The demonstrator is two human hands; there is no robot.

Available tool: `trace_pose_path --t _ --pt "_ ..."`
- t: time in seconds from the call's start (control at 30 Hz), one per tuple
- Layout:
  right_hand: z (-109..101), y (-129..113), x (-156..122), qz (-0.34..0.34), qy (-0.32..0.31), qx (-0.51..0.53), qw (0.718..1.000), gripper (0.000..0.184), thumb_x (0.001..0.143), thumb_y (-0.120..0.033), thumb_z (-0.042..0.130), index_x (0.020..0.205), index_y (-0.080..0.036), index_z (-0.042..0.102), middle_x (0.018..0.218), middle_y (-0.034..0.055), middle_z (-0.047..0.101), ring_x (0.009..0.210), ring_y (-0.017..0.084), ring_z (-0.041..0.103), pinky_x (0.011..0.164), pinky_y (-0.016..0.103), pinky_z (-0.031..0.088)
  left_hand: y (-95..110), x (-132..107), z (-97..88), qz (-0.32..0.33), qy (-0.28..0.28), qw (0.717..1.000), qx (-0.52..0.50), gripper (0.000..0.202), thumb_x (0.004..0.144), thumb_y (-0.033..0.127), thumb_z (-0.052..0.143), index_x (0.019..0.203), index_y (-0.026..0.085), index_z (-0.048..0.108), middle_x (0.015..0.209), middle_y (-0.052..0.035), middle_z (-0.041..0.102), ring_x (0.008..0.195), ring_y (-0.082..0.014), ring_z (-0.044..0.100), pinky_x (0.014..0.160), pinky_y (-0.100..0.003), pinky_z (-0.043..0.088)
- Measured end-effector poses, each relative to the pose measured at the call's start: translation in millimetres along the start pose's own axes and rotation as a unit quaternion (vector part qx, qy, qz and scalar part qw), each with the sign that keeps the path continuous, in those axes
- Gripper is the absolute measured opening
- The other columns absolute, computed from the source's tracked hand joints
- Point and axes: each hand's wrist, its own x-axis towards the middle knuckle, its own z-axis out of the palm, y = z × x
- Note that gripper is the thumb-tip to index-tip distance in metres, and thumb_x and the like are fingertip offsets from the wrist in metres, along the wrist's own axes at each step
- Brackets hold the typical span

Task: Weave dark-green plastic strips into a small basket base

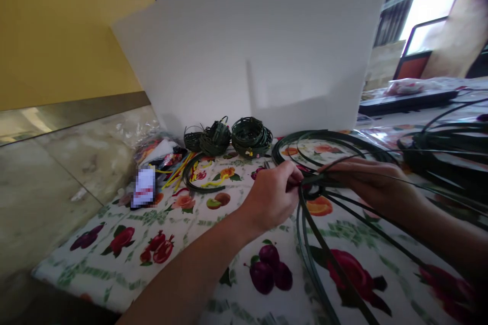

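Observation:
My left hand (271, 195) is closed, its thumb and fingers pinching a bundle of dark green weaving strips (313, 183) where they cross in a small knot-like piece. From the right, my right hand (368, 183) grips the same strips, its fingers partly hidden behind them. Long loose ends hang from the crossing down over the table's front, and others sweep off to the right. Just behind my hands lies a coil of dark green strip (292, 137) on the cloth.
Small woven dark green baskets (249, 137) stand against a white board (244, 51). Left of them lie a thin strip coil (186, 175), yellow strips (179, 170), plastic bags and a phone (144, 187). More coiled strips (438, 157) sit at right on the fruit-patterned tablecloth (133, 274).

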Motion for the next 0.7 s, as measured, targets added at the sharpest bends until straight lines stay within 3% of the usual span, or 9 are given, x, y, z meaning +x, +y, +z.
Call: trace_pose_path --t 0.13,0.23,0.3,0.4,0.47,0.63,0.7 --pt "1 1 0 0.01 -0.002 -0.005 1.0 0.014 0.086 -0.04 0.075 0.088 -0.034 0.087 0.09 0.0062 0.083 0.085 0.034 0.078 0.081 0.05 0.064 1 -1 0.2 -0.004 -0.004 1.0 0.02 0.016 0.083 0.016 0.074 0.091 0.022 0.06 0.087 -0.0025 0.075 0.081 -0.0176 0.072 0.078 -0.027 0.054" --pt "3 0 -1 0.024 -0.015 -0.021 0.999 0.017 0.086 -0.043 0.074 0.087 -0.031 0.087 0.09 0.0073 0.084 0.085 0.034 0.078 0.081 0.05 0.064 -2 0 1.0 -0.012 0.001 0.999 0.04 0.021 0.084 0.031 0.079 0.092 0.022 0.062 0.088 -0.0035 0.075 0.079 -0.0185 0.07 0.075 -0.028 0.052" --pt "6 2 -3 0.04 -0.037 -0.031 0.998 0.021 0.087 -0.045 0.073 0.09 -0.029 0.086 0.092 0.008 0.084 0.085 0.033 0.079 0.078 0.046 0.064 -7 2 1.5 -0.019 0.01 0.998 0.057 0.022 0.088 0.04 0.074 0.091 0.021 0.065 0.087 -0.0041 0.075 0.079 -0.0189 0.069 0.074 -0.029 0.05" --pt "12 6 -6 0.044 -0.059 -0.04 0.996 0.028 0.089 -0.047 0.068 0.093 -0.026 0.086 0.091 0.0089 0.083 0.08 0.03 0.078 0.069 0.038 0.064 -17 5 1.4 -0.039 0.01 0.995 0.094 0.023 0.094 0.041 0.064 0.087 0.02 0.068 0.083 -0.0034 0.074 0.082 -0.0189 0.069 0.075 -0.028 0.048" --pt "17 10 -7 0.049 -0.071 -0.046 0.995 0.032 0.089 -0.047 0.065 0.094 -0.023 0.085 0.09 0.0096 0.083 0.077 0.028 0.078 0.065 0.036 0.063 -24 7 1.1 -0.063 -0.013 0.992 0.105 0.028 0.096 0.042 0.059 0.082 0.02 0.068 0.077 -0.0021 0.072 0.081 -0.0186 0.069 0.073 -0.027 0.048" --pt "21 16 -9 0.09 -0.128 -0.06 0.986 0.038 0.089 -0.047 0.06 0.094 -0.02 0.085 0.096 0.0114 0.084 0.088 0.031 0.079 0.088 0.044 0.063 -44 11 3.6 -0.141 -0.103 0.984 0.032 0.041 0.097 0.052 0.056 0.072 0.02 0.061 0.061 0.0008 0.061 0.062 -0.016 0.067 0.058 -0.024 0.045" --pt "21 16 -11 0.125 -0.166 -0.044 0.977 0.042 0.089 -0.051 0.059 0.099 -0.02 0.085 0.1 0.0118 0.084 0.091 0.033 0.078 0.086 0.045 0.062 -50 12 5.6 -0.163 -0.113 0.98 0.005 0.039 0.096 0.052 0.06 0.074 0.019 0.063 0.058 0.0014 0.06 0.057 -0.0154 0.065 0.054 -0.024 0.044"
